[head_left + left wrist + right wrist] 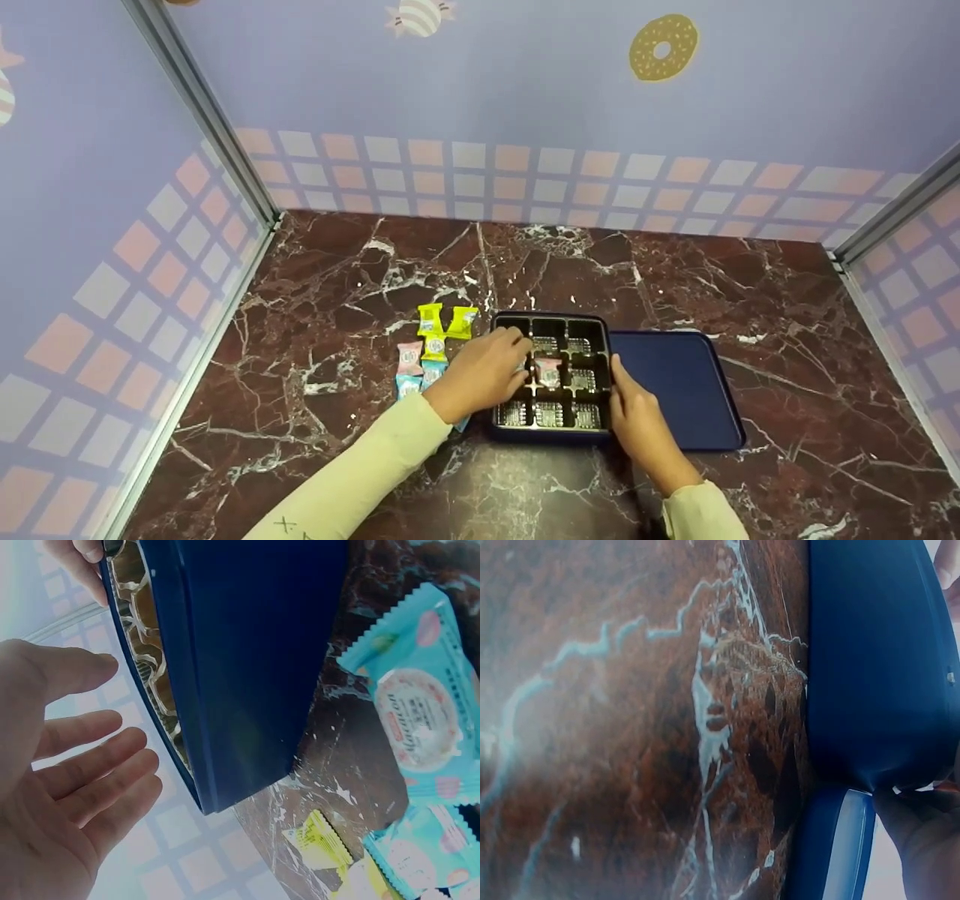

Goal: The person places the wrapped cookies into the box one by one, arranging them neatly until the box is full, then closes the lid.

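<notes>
A dark blue box (551, 435) holds a tray (589, 412) split into several compartments. A pink wrapped packet (548, 373) lies in the middle compartment. My left hand (480, 375) is over the tray's left column, with a bit of pale blue showing beneath its fingers. In the left wrist view, that hand's fingers are spread and loosely bent beside the box rim, with nothing between them. My right hand (641, 424) rests along the box's right side, fingers fairly straight against it. In the right wrist view, its fingertips touch the box near a lower corner.
A dark blue lid (679, 390) lies right of the box, close against it. Left of the box are yellow packets (430, 320), a pink packet (409, 358) and blue packets (409, 385). Patterned walls (480, 172) bound the marbled table (315, 300) at back and sides.
</notes>
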A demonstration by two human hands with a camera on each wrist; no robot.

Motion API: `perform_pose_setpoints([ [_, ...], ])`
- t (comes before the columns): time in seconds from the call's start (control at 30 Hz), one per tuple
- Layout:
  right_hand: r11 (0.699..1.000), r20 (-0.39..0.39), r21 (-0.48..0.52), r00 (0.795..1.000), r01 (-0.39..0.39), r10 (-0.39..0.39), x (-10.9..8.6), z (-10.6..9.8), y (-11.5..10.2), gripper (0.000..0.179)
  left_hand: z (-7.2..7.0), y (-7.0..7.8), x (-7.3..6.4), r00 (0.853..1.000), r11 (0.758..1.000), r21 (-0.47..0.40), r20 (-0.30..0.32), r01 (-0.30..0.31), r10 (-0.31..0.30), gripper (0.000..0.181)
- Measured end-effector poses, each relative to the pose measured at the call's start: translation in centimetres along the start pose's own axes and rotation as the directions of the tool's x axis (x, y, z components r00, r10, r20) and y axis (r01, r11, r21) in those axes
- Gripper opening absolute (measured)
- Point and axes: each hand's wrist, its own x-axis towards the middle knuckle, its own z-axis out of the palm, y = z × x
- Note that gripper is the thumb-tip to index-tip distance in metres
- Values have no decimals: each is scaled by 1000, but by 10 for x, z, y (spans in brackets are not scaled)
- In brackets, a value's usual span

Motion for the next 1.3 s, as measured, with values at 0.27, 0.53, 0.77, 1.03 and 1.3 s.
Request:
perform_pose_setpoints([
  [0.27,1000,-1,1,1000,-7,7,0,-1,-1,50,-1,-3,-5,999,1000,3,-46,8,-8,27],
  [0.53,1000,10,-2,1000,-19,19,-2,-3,-3,51,0,-7,-13,994,1000,-3,-105,13,-13,21],
  [0.77,1000,8,9,1000,-19,19,-2,-4,-4,51,-1,-12,-21,991,1000,2,-135,16,-16,23],
  [1.03,1000,15,12,999,-28,28,0,-3,-4,50,-3,-18,-25,987,999,-17,-156,41,-43,22],
  [1.3,1000,14,11,1000,-12,12,0,-2,-4,50,-7,-25,-31,983,996,-40,-164,81,-87,27],
])
